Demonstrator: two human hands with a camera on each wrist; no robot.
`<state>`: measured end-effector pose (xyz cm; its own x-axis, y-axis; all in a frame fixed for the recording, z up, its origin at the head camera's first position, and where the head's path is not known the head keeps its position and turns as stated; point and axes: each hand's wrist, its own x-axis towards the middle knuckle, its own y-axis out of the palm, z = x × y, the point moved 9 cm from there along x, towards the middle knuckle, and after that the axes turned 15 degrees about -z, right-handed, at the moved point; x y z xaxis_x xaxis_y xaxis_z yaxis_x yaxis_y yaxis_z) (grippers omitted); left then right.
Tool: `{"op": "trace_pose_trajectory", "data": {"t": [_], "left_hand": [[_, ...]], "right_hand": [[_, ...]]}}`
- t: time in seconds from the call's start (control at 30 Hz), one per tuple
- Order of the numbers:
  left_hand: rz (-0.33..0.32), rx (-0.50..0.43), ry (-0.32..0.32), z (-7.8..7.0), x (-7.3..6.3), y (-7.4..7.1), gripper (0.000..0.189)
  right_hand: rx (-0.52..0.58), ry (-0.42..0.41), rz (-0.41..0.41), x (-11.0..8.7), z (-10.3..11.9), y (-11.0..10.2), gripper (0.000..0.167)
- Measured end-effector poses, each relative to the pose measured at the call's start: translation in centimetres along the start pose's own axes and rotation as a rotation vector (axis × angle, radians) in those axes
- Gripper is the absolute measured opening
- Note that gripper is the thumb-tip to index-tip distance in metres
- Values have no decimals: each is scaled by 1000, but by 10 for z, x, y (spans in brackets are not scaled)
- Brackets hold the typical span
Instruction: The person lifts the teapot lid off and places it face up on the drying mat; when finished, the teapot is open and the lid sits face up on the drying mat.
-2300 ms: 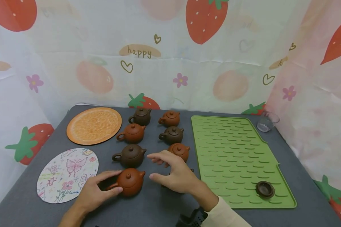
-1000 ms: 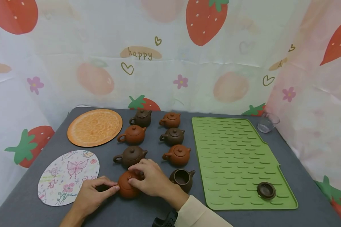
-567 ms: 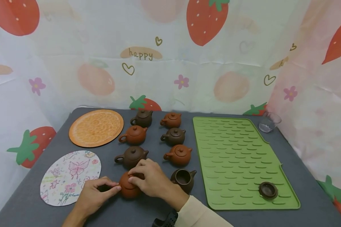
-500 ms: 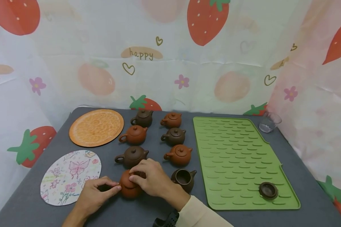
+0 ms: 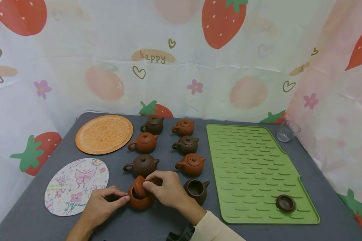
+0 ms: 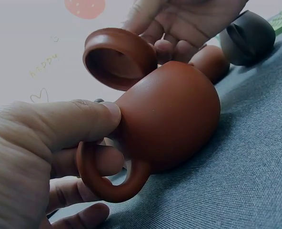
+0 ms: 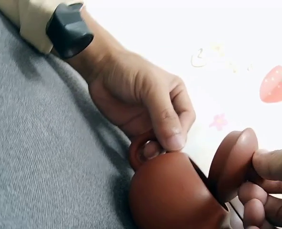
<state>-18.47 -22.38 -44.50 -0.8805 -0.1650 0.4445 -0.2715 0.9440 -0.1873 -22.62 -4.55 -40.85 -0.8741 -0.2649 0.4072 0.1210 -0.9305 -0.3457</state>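
Note:
At the near end of the left row stands a reddish-brown clay teapot (image 5: 141, 203), its dark mouth partly uncovered. My left hand (image 5: 104, 204) pinches its looped handle (image 6: 115, 188), thumb on top and a finger through the loop. My right hand (image 5: 167, 187) holds the teapot's lid (image 5: 139, 186) by the knob, tipped up on edge over the opening. In the left wrist view the lid's hollow underside faces the camera. A dark brown teapot without a lid (image 5: 196, 191) stands just right of my right hand.
Behind stand several lidded teapots in two rows, among them a dark one (image 5: 145, 164) and a reddish one (image 5: 193, 164). A green mat (image 5: 253, 174) at right bears an upturned dark lid (image 5: 286, 203). An orange round mat (image 5: 104, 134), a drawn-on disc (image 5: 75, 187) and a clear cup (image 5: 287, 131) lie around.
My right hand came over from the right, took hold of the reddish lid's knob and has tilted the lid up off the teapot. My left hand closed its pinch on the handle.

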Motion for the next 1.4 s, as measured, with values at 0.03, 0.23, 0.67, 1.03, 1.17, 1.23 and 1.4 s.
{"op": "trace_pose_trajectory", "data": {"t": [0.03,0.23,0.67,1.03,1.17,1.23,1.4], "left_hand": [[1,-1,-1,0,0,0,13],[5,-6,1,-2,1,0,13],[-6,25,-22,2,-1,-1,12],[-2,5,-31,3,-2,-2,11],[-2,-6,-29,2,-2,-1,12],[-3,-2,-26,2,-1,0,12],[-8,21,-32,2,0,0,11]], "right_hand": [[25,26,-5,0,-2,0,9],[289,246,1,-2,-13,0,4],[792,507,81,-9,-15,8,35],[929,515,162,-12,-3,8,30],[913,477,167,-11,1,2,30],[895,456,175,-11,4,-2,33],[842,398,190,-11,11,-17,40]]}}
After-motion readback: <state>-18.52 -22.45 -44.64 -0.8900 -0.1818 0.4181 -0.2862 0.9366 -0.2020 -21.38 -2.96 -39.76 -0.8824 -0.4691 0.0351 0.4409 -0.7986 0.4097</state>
